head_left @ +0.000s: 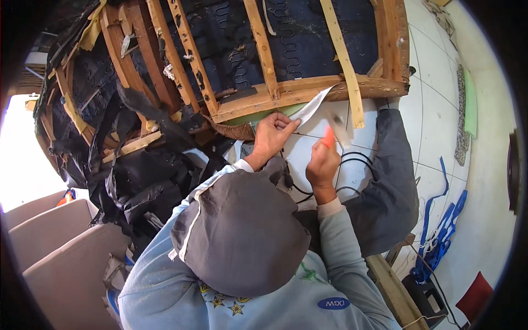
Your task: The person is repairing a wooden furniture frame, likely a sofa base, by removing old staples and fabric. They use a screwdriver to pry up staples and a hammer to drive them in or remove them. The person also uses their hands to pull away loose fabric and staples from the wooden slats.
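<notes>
My left hand (270,136) pinches a white strip (314,110) between thumb and fingers, beside the lower wooden rail (308,89) of an upturned sofa frame. From my fingers the strip runs up to the right and meets the rail. Pale green material (275,114) shows along the rail's near side. My right hand (323,165) is closed around an orange-handled tool (329,137), just right of the strip. Motion blurs the tool's head, so its exact kind is hard to tell; it looks hammer-like.
Wooden slats (258,44) and wavy springs cross the sofa's dark underside; one pale slat (346,60) overhangs the rail. Torn black cloth (148,187) hangs at left, above beige panels (66,247). A black cable (360,155) loops over the tiles. Blue straps (440,236) lie at right.
</notes>
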A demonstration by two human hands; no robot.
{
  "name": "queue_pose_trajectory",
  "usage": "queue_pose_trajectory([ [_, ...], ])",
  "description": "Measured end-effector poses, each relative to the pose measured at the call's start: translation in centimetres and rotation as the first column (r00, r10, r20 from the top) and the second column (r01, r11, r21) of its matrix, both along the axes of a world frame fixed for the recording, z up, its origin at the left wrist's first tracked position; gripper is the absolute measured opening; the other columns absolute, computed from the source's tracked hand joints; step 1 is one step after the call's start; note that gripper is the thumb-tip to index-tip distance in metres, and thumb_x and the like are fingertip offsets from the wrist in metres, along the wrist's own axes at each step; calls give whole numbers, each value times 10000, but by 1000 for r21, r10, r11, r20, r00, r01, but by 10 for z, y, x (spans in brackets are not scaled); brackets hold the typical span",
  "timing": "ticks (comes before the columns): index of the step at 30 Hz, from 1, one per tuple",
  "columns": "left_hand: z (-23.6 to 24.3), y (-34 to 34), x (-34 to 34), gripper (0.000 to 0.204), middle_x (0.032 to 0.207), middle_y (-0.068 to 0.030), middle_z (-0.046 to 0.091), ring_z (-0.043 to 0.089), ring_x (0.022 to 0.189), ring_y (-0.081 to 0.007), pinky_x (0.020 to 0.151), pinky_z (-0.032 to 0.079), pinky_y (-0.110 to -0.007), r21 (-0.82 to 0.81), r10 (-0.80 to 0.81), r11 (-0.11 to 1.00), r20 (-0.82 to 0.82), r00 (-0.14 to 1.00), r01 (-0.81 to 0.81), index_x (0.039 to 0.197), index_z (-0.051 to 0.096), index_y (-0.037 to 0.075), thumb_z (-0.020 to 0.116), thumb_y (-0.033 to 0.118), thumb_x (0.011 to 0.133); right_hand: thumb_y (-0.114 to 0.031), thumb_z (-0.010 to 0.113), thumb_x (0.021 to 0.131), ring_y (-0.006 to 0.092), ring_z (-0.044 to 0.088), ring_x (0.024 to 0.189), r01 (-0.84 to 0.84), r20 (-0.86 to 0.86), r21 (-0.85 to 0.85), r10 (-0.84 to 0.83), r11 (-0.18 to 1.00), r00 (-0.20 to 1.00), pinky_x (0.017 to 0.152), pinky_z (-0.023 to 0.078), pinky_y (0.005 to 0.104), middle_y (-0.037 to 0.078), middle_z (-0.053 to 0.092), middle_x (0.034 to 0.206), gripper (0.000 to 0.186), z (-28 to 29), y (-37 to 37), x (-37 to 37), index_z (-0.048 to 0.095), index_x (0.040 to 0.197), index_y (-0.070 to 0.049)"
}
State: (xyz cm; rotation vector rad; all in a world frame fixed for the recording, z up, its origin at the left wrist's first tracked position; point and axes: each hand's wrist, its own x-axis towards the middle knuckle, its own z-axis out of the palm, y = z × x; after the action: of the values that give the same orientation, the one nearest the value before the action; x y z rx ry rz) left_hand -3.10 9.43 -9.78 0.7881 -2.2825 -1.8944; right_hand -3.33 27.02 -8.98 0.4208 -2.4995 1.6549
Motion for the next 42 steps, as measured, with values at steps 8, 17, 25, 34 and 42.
queue_pose_trajectory([
  [8,5,-1,0,458,831,-77,760,674,744,-122,687,556,-302,-21,-34,999,70,997,36,1010,753,-33,874,398,915,-297,510,1104,488,671,678,54,105,4,-54,999,993,610,509,550,262,669,741,365,8,-2,-1,633,892,-26],
  [17,11,3,1,421,814,-82,743,661,718,-132,675,544,-319,-47,-211,976,61,976,214,1035,742,-40,822,368,964,-354,528,1130,526,666,706,53,-111,154,-36,987,993,608,504,575,289,691,775,377,-22,8,-18,641,979,-27],
  [25,49,7,24,297,767,-22,690,593,679,-81,630,482,-285,-81,-289,955,-16,957,286,1007,732,-33,787,258,993,-387,490,1152,296,619,595,538,690,-152,-300,829,659,620,532,464,119,625,663,479,-24,23,29,601,884,-6],
  [34,101,19,-15,242,1100,-69,756,691,1076,-314,970,519,-458,-857,-740,484,-291,607,179,1063,758,114,856,211,865,-325,640,1088,466,569,1314,558,200,-67,-537,827,820,1116,464,511,346,595,1381,650,19,53,-50,432,1540,93],
  [42,144,-32,-43,616,1617,-168,487,414,1503,-403,1243,211,-589,-931,-361,258,-342,867,-260,1367,701,167,876,445,846,-312,606,1093,395,682,1218,417,6,31,-418,908,909,1064,519,448,280,711,1283,444,31,110,-155,707,1255,88],
])
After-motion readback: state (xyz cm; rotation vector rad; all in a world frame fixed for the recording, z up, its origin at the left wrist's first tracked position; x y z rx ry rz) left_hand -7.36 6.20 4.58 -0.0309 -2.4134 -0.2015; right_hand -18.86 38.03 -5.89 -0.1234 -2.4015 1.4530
